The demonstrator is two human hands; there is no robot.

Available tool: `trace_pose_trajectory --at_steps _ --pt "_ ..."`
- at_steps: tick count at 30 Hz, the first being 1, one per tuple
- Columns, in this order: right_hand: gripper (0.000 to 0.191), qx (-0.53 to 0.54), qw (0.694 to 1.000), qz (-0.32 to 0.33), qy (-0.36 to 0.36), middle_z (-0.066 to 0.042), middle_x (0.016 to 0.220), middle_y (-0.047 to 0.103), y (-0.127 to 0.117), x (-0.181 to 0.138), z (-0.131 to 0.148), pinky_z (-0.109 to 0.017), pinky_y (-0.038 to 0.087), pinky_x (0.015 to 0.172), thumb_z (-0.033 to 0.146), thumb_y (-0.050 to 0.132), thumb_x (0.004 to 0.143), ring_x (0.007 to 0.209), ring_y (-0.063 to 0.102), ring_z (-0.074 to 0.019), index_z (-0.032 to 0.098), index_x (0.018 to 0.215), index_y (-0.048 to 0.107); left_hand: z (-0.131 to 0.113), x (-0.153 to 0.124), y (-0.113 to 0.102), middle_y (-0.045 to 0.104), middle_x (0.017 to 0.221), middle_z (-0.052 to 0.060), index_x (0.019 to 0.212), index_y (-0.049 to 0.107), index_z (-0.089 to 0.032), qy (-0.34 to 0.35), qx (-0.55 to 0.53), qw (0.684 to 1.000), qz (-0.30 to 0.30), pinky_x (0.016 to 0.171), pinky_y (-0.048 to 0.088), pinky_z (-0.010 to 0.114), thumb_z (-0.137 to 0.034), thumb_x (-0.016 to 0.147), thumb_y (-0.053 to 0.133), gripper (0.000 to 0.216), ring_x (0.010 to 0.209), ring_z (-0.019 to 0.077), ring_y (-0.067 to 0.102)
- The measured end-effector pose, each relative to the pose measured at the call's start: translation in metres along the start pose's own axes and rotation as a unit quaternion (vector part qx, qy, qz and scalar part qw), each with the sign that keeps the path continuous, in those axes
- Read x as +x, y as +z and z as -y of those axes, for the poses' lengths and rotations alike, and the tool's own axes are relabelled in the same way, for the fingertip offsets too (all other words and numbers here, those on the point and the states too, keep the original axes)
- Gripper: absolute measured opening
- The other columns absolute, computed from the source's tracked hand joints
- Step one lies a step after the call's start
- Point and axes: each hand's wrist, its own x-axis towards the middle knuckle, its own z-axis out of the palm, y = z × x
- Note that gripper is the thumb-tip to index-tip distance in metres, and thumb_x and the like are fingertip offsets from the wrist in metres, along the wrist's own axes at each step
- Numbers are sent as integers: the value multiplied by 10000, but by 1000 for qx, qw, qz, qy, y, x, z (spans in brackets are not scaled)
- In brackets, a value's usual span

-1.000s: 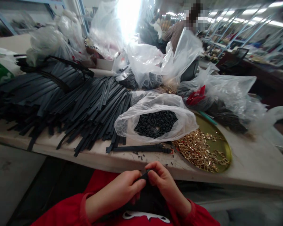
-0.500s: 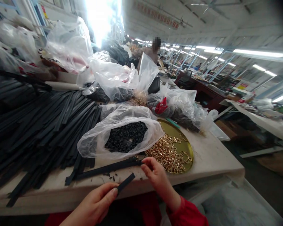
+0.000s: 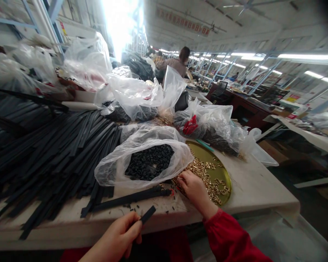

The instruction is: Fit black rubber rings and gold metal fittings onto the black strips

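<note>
My left hand point(image 3: 123, 234) is closed around a black strap point(image 3: 148, 214), whose short end sticks out past the thumb toward the upper right. My right hand point(image 3: 195, 189) reaches to the left side of a round gold tray point(image 3: 226, 178). Its fingers are bent together at the heap of small gold buckles point(image 3: 203, 169); what they pinch is hidden. Just left of that hand, an open clear plastic bag point(image 3: 109, 169) holds many small black loops point(image 3: 150, 160). Finished-looking black straps point(image 3: 131, 198) with gold and red bits at their ends lie in front of the bag.
A large pile of long black straps point(image 3: 57, 153) covers the table's left side. Stuffed plastic bags point(image 3: 136, 91) line the back, one with a red tie point(image 3: 190, 124). A teal tool point(image 3: 205, 145) lies behind the tray. A person point(image 3: 177, 65) is in the background.
My right hand has left the ends of the lying straps and moved right onto the gold buckles. My left hand still holds its strap. The view has shifted slightly.
</note>
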Motion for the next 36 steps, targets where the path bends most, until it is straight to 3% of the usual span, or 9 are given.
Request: trace_pose_trajectory --at_steps 3,7,10,17,19,23,25,33,36 --pt "115 193 980 32 -19 17 638 545 -1 -13 26 -239 362 577 251 488 816 602 498 -137 204 729 548 -13 -1 -6 487 606 -43 690 458 -180 75 39 995 -55 457 327 200 -442 788 380 291 481 92 429" --pt "94 422 893 154 -5 41 588 499 15 -30 75 -215 318 500 266 549 763 539 432 -105 189 709 549 -27 -6 -12 574 715 -15 785 536 -168 163 77 975 -127 601 379 216 -346 817 430 209 663 132 510" --pt "124 526 823 213 31 44 584 503 31 -39 101 -204 319 487 291 594 723 522 419 -89 178 699 549 -24 -13 -15 606 753 4 801 549 -161 157 134 962 -180 608 375 222 -287 797 475 146 679 142 526" --pt "243 611 696 365 95 59 560 502 33 -51 117 -187 324 455 360 682 638 465 418 -63 165 682 544 -10 -26 -25 600 671 7 716 546 -152 112 198 955 -189 528 324 216 -256 784 462 150 609 137 520" --pt "265 625 679 372 96 57 596 512 32 -53 119 -187 341 479 346 721 598 494 433 -63 163 694 554 -9 -26 -26 587 648 2 701 539 -151 102 201 955 -192 508 305 216 -262 781 456 160 584 132 506" --pt "304 626 709 308 99 57 553 509 44 -55 119 -188 347 479 405 701 634 489 438 -64 160 644 521 -4 -26 -25 609 681 16 716 563 -143 102 197 959 -174 531 326 219 -259 769 450 169 613 143 527" --pt "289 644 707 274 102 55 588 530 51 -56 118 -180 350 471 379 709 641 496 447 -60 162 709 531 -1 -26 -24 624 701 23 732 585 -140 102 185 964 -162 560 353 224 -249 757 452 174 634 152 540" --pt "420 739 566 330 158 35 694 587 50 -65 120 -162 386 513 213 742 617 548 514 -52 171 988 549 0 -30 -21 648 739 29 813 621 -141 101 145 970 -170 608 398 231 -260 761 451 214 661 161 553" --pt "338 734 585 304 163 39 655 576 54 -68 121 -171 388 500 298 708 672 534 510 -61 168 942 552 0 -29 -20 645 751 27 807 614 -145 101 162 969 -159 618 395 227 -250 763 458 193 677 161 552"
